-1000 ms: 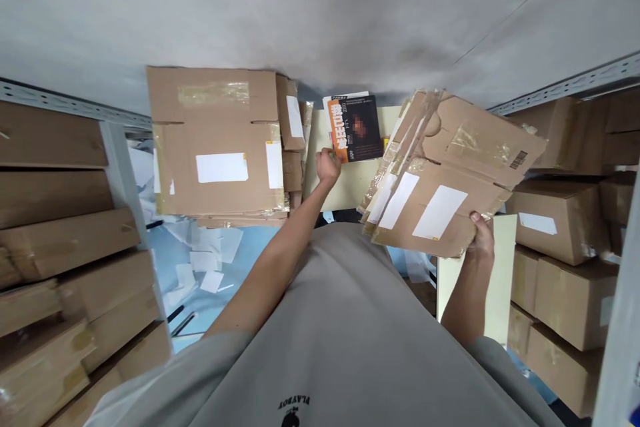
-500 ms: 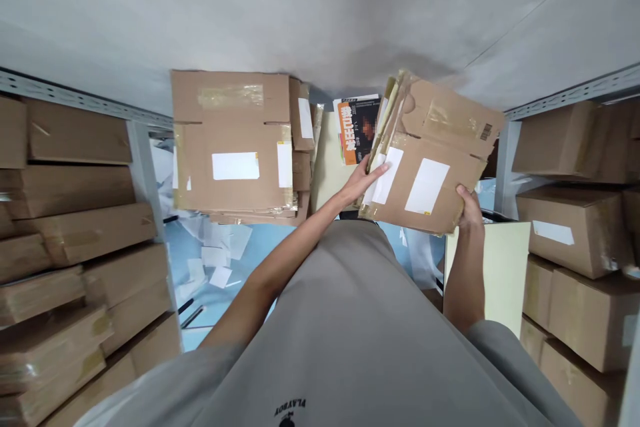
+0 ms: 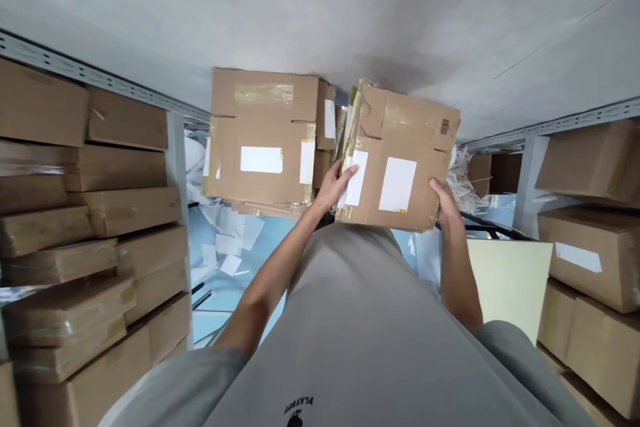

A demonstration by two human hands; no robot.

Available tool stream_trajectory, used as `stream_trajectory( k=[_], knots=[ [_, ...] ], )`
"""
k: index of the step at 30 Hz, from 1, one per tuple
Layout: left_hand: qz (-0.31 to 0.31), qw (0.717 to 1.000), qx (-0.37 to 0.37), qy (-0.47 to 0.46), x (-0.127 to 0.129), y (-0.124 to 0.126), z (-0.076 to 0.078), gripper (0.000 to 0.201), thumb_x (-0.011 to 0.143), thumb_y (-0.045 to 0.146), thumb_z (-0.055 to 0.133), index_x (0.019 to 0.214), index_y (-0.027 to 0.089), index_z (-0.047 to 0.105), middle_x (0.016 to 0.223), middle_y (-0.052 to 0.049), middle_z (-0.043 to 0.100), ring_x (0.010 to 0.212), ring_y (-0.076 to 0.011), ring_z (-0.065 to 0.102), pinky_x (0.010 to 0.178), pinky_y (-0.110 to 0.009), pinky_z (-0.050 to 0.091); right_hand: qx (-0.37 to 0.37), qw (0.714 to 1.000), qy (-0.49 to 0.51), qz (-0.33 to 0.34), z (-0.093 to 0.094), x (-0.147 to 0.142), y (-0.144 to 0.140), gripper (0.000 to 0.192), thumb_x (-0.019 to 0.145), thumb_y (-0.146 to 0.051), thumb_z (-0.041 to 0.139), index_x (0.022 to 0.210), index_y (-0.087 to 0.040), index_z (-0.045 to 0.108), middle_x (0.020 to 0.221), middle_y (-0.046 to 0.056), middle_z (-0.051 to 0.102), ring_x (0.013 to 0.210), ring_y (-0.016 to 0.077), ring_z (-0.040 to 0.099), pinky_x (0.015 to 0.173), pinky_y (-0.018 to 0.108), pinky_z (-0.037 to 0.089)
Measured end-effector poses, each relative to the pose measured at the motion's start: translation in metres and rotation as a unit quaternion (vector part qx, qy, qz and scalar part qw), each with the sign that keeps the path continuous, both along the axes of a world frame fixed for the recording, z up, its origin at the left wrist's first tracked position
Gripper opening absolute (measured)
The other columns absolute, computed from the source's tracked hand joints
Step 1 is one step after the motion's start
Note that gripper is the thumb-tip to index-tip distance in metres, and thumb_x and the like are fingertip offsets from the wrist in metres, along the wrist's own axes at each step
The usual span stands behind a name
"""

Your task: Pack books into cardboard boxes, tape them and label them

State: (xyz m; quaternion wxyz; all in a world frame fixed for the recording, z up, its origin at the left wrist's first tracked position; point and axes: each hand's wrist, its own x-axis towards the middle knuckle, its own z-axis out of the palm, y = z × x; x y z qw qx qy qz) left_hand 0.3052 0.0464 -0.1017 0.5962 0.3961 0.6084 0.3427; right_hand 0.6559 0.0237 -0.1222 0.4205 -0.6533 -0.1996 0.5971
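Note:
Between my two hands is a stack of flattened cardboard boxes (image 3: 373, 187), with white labels and clear tape on the top one. My left hand (image 3: 335, 188) grips its left edge, thumb lying over a label. At the lower right edge my right hand (image 3: 444, 200) pinches it, thumb on top and fingers hidden beneath. Just left of it lies another pile of flattened cardboard (image 3: 263, 120), also labelled and taped. More folded cardboard (image 3: 326, 117) shows in the narrow gap between the two piles.
Metal shelves with stacked closed boxes (image 3: 135, 203) rise at the left, and more boxes (image 3: 585, 260) at the right. Loose white papers (image 3: 230, 243) lie on the blue floor. A pale yellow panel (image 3: 507, 287) stands at the right, near shredded paper (image 3: 465, 180).
The held cardboard stack has moved left, closer to the other pile, and is less tilted. It now covers the dark and orange printed item seen before. The view has shifted too.

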Motion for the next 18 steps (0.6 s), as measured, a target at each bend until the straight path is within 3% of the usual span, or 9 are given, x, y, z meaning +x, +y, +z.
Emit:
stream_trajectory(
  k=[6, 11, 15, 18],
  knots=[
    [0.112, 0.993, 0.007, 0.025, -0.07, -0.013, 0.007, 0.086, 0.083, 0.092, 0.083, 0.126, 0.017, 0.081, 0.139, -0.018, 0.087, 0.141, -0.0449, 0.076, 0.123, -0.056, 0.062, 0.017, 0.997, 0.016, 0.078, 0.005, -0.072, 0.025, 0.088, 0.055, -0.081, 0.109, 0.117, -0.028, 0.075, 0.122, 0.009, 0.091, 0.13, 0.0402, 0.084, 0.11, 0.054, 0.074],
    [0.123, 0.989, 0.036, 0.071, -0.137, -0.008, 0.023, 0.082, 0.086, 0.094, 0.08, 0.115, 0.017, 0.082, 0.126, -0.015, 0.089, 0.133, -0.0429, 0.078, 0.118, -0.052, 0.065, 0.043, 0.993, 0.015, 0.107, 0.019, -0.14, 0.041, 0.089, 0.06, -0.081, 0.108, 0.124, -0.029, 0.076, 0.134, 0.009, 0.089, 0.131, 0.0393, 0.083, 0.116, 0.057, 0.071],
    [0.109, 0.992, -0.009, 0.069, -0.191, -0.01, 0.032, 0.085, 0.081, 0.087, 0.092, 0.128, 0.019, 0.08, 0.134, -0.017, 0.087, 0.135, -0.0432, 0.079, 0.12, -0.055, 0.064, 0.089, 0.984, 0.014, 0.154, 0.039, -0.194, 0.049, 0.096, 0.069, -0.086, 0.102, 0.142, -0.03, 0.075, 0.143, 0.011, 0.086, 0.138, 0.0388, 0.08, 0.122, 0.057, 0.067],
    [0.112, 0.992, -0.054, 0.021, -0.217, -0.02, 0.027, 0.102, 0.069, 0.078, 0.105, 0.146, 0.021, 0.072, 0.148, -0.02, 0.082, 0.14, -0.0442, 0.078, 0.121, -0.058, 0.065, 0.119, 0.975, 0.001, 0.188, 0.053, -0.223, 0.049, 0.103, 0.073, -0.09, 0.098, 0.152, -0.031, 0.071, 0.15, 0.012, 0.084, 0.147, 0.0391, 0.076, 0.128, 0.057, 0.063]
  ],
)
